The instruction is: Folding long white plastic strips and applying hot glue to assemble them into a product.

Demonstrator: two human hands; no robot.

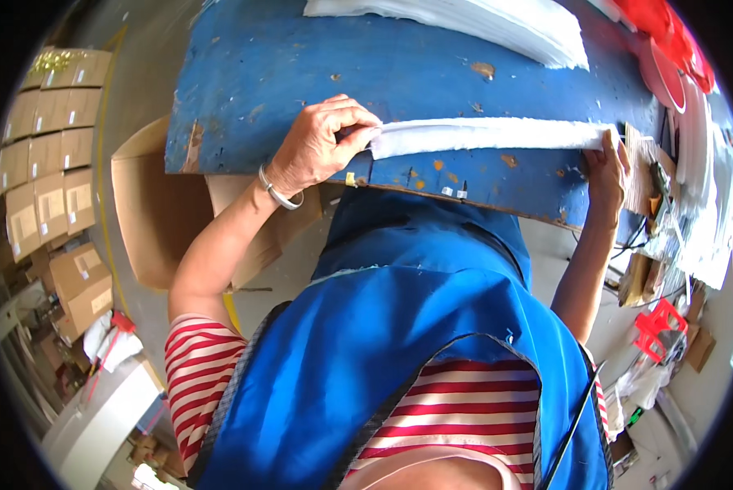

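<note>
Head view: white strip (489, 135) between both hands, perhaps pinched.

The left hand (321, 143) curls over one end of a long white strip (489, 135), hiding that end. The right hand (605, 167) covers the other end, its fingertips out of sight. A white stack (481, 20) on the blue desk (301, 73) is cut off by the top edge. Red pieces (669, 49) at the upper right blur into the dark rim.
</note>
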